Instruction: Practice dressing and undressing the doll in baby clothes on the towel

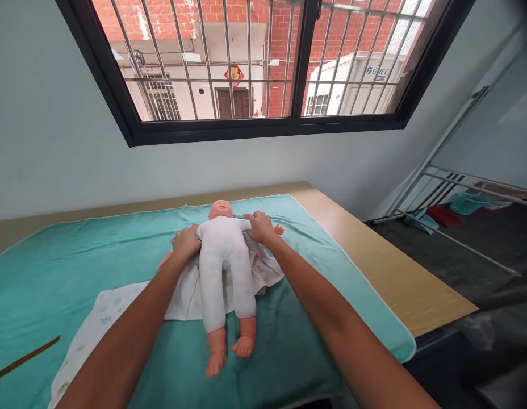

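A baby doll point(223, 244) with a white cloth body lies on its back, head away from me and bare feet towards me. My left hand point(187, 243) is closed round the doll's arm on the left. On the other side, my right hand point(260, 227) grips the doll's other arm near the shoulder, and the small doll hand shows just past it. Spread beneath the doll is a white garment point(182, 301), creased on the right. A white printed cloth point(105, 307) lies partly under my left forearm.
A teal towel point(289, 341) covers much of the wooden table point(374, 267). One brown strip point(25, 359) lies at the lower left. Behind the table is a wall with a barred window point(216, 128). A metal rack point(459, 187) and a turquoise basket point(468, 203) are at right.
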Demonstrator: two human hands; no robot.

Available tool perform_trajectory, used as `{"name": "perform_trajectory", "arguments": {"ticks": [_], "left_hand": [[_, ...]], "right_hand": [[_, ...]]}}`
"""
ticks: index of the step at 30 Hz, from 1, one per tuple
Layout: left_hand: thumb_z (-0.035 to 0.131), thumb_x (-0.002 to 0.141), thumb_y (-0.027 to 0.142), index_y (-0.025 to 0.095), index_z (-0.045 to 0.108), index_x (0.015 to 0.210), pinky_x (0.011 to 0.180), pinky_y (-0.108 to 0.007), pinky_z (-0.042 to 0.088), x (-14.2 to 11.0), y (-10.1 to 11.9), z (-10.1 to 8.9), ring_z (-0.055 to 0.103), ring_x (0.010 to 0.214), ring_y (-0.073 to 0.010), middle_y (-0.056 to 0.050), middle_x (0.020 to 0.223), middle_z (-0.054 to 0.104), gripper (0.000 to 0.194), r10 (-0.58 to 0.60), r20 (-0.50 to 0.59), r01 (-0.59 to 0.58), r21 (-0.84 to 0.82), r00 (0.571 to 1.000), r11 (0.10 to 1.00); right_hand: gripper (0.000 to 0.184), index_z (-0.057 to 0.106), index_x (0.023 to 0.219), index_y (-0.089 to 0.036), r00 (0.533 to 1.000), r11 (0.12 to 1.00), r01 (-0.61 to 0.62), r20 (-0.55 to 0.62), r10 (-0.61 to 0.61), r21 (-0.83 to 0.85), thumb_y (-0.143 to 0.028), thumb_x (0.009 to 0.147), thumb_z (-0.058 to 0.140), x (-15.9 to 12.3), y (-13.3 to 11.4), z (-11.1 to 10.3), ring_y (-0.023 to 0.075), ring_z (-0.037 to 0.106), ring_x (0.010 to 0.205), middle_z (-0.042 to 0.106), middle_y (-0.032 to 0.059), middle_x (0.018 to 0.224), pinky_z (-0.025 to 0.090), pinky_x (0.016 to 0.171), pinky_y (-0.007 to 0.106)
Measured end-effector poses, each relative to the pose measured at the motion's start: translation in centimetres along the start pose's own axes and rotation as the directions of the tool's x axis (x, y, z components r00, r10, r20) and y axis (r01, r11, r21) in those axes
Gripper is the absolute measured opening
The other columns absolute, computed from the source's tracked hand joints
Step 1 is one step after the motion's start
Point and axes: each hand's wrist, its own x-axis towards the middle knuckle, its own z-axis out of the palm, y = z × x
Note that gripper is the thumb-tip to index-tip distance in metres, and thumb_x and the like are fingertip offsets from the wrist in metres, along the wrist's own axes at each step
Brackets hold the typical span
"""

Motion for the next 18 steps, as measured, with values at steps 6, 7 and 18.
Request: {"name": "perform_trajectory", "arguments": {"ticks": [6,7,18], "left_hand": [[0.050,0.086,0.027,0.022,0.049,0.142,0.107,-0.038,0.040,-3.4,3.0,-0.5,0.054,0.119,-0.0258,-0.014,0.127,0.051,0.057,0.054,-0.142,-0.098,-0.323,0.988,0.941],[0.049,0.088,0.035,0.023,0.049,0.142,0.109,-0.039,0.038,-4.2,3.8,-0.4,0.053,0.122,-0.0266,-0.014,0.131,0.048,0.056,0.071,-0.121,-0.110,-0.357,0.990,0.928],[0.066,0.079,0.050,0.023,0.049,0.143,0.114,-0.046,0.031,-6.8,6.4,0.5,0.037,0.138,-0.0366,-0.015,0.150,0.033,0.071,0.147,-0.060,-0.158,-0.269,0.987,0.950]], "right_hand": [[0.024,0.064,0.096,-0.014,0.977,0.974,-0.159,-0.117,0.179,0.161,-0.033,0.082,0.058,-4.9,0.0,3.2,0.0251,0.055,0.094,0.063,0.0128,0.098,0.040,0.082,0.032],[0.017,0.064,0.088,-0.015,0.978,0.965,-0.174,-0.080,0.193,0.197,-0.029,0.081,0.058,-5.1,0.3,3.2,0.0239,0.055,0.089,0.064,0.0117,0.091,0.040,0.078,0.031],[0.031,0.051,0.070,-0.019,0.954,0.799,-0.210,-0.060,0.293,0.564,-0.035,0.087,0.029,-0.1,-3.6,-0.1,0.0126,0.037,0.057,0.045,-0.0024,0.062,0.034,0.053,0.023]]}}
